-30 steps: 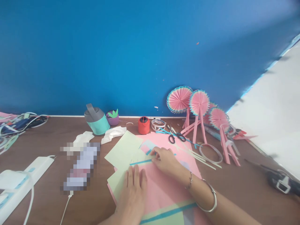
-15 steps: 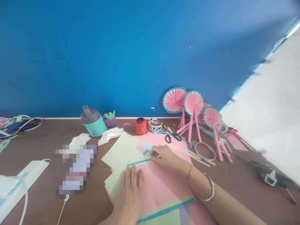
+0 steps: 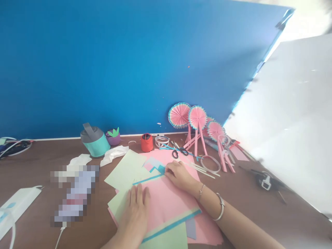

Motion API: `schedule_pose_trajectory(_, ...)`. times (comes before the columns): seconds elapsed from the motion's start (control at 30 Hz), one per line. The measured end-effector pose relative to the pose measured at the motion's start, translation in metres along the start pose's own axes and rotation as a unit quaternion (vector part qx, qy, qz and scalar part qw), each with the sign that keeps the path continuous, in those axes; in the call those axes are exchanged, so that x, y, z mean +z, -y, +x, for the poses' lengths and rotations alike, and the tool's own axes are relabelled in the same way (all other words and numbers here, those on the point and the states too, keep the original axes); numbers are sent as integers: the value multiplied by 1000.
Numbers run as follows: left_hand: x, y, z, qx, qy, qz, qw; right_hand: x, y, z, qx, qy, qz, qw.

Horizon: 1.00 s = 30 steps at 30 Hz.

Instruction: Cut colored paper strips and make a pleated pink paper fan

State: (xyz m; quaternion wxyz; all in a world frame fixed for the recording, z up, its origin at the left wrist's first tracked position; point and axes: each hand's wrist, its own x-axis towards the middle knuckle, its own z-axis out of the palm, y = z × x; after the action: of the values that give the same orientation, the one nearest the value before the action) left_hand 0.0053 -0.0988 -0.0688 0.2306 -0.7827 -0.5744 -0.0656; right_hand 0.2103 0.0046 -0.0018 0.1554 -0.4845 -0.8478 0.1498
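Observation:
A pink paper sheet with cream and blue bands along its near edge lies on a stack of green and pink paper. My left hand rests flat on its left part, fingers stretched out. Along the sheet's far edge runs a narrow blue paper strip. My right hand is at the strip's right end, fingers curled together and pressed down; what lies under the fingertips is hidden. Just beyond are small blue paper pieces. A pale green sheet lies further left.
Black-handled scissors, a tape roll and pale strips lie behind my right hand. Pink pleated paper fans lean near the blue wall. A red container, teal pot, tissues and power strip stand around.
The camera view has turned slightly right, so everything appears further left. My right hand's fingers have closed and lowered at the strip's end. My left hand stays flat on the paper.

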Motion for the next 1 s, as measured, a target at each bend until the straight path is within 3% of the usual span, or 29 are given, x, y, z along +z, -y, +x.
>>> schedule_pose_trajectory(0.33, -11, 15, 8, 47, -4, -13, 999, -7, -11, -13, 84, -41, -73, 993)
schedule_pose_trajectory(0.6, -10, 28, 6, 54, -17, -57, 997, -52, -60, -28, 235, -122, -121, 957)
schedule_pose_trajectory(0.77, -10, 35, 5, 2, 41, -76, 996, -63, -80, -36, 221, -93, -107, 965)
schedule_pose_trajectory(0.87, -20, 31, 14, 34, 26, -102, 994, -58, -80, -36, 208, -82, -95, 970)
schedule_pose_trajectory(0.97, -33, 16, 30, 44, -17, -138, 989, -54, -81, -34, 205, -79, -84, 972)
schedule_pose_trajectory(1.0, -36, 9, 35, 75, -5, -155, 985, -53, -82, -34, 203, -78, -79, 973)
